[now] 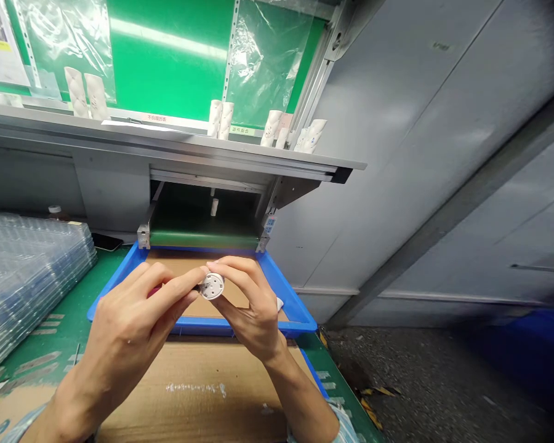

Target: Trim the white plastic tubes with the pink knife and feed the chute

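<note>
My right hand is closed around a small white cylindrical part, its round end with several small holes turned toward me. My left hand pinches a slim tool with a dark tip that meets the edge of that round end. A bit of red shows between the left fingers, and most of the tool is hidden by them. Both hands are above a blue tray lined with cardboard. A small white piece lies in the tray beside my right wrist.
A green conveyor belt ends over the tray's far side, carrying a white tube. Above it, several white tubes stand on a metal shelf. Stacked clear plastic trays and a phone are at left. Cardboard lies in front.
</note>
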Tool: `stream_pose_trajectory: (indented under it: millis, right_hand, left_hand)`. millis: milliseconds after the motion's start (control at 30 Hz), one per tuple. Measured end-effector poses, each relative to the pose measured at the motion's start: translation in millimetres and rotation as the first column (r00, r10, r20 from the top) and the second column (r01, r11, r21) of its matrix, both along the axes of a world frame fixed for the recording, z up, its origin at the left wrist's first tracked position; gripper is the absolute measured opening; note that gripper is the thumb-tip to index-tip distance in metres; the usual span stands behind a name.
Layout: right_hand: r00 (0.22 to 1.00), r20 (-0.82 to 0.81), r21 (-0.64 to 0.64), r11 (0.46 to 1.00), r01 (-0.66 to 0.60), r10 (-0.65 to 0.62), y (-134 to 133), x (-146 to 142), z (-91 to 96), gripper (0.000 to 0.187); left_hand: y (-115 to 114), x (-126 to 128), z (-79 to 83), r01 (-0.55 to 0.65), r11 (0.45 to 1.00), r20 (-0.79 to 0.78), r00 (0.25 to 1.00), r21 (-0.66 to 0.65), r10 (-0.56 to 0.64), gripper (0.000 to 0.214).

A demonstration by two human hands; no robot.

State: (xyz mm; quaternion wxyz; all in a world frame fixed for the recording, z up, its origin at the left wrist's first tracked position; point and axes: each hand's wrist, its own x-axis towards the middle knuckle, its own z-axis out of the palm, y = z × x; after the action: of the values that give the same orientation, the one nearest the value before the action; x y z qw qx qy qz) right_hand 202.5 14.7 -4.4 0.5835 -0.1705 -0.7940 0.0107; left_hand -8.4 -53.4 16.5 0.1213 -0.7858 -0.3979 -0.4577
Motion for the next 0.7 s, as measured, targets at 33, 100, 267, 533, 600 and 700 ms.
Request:
stream_pose_trajectory:
  millis: [33, 100, 267, 533, 600, 700]
  right_hand:
    - [1.0, 0.0, -0.003, 1.0, 0.002, -0.002, -0.1, 0.0, 0.2, 0.045]
    - [1.0, 0.002, -0.003, 1.0, 0.007, -0.007, -0.2, -0.1, 0.5, 0.045]
    - [1.0, 0.007, 0.015, 1.0, 0.021, -0.021, 0.2, -0.4, -0.9, 0.044]
    - [0.998, 0.025, 0.048, 0.997, 0.052, -0.053, 1.0, -1.3, -0.7, 0.041]
    - [0.998, 0.031, 0.052, 0.997, 0.056, -0.058, 1.1, -1.5, -0.7, 0.042]
    - [0.999, 0.022, 0.047, 0.998, 0.045, -0.046, 1.5, -2.0, -0.6, 0.043]
  left_hand:
    - [0.1, 0.2, 0.4, 0.011, 1.0, 0.014, 1.0, 0.002, -0.011, 0.032]
    - [0.0, 0.2, 1.6, 0.021, 1.0, 0.02, 1.0, 0.002, -0.021, 0.031]
    - [-0.1, -0.2, 4.1, -0.01, 1.0, -0.014, 1.0, 0.017, 0.01, 0.028]
    - [3.3, -2.5, 0.9, 0.008, 1.0, 0.025, 1.0, -0.027, -0.007, 0.028]
    - [2.9, -3.3, 1.5, 0.012, 0.999, 0.034, 0.999, -0.052, -0.01, 0.028]
    - [1.1, -3.2, 5.2, 0.031, 0.998, 0.052, 0.998, -0.059, -0.028, 0.028]
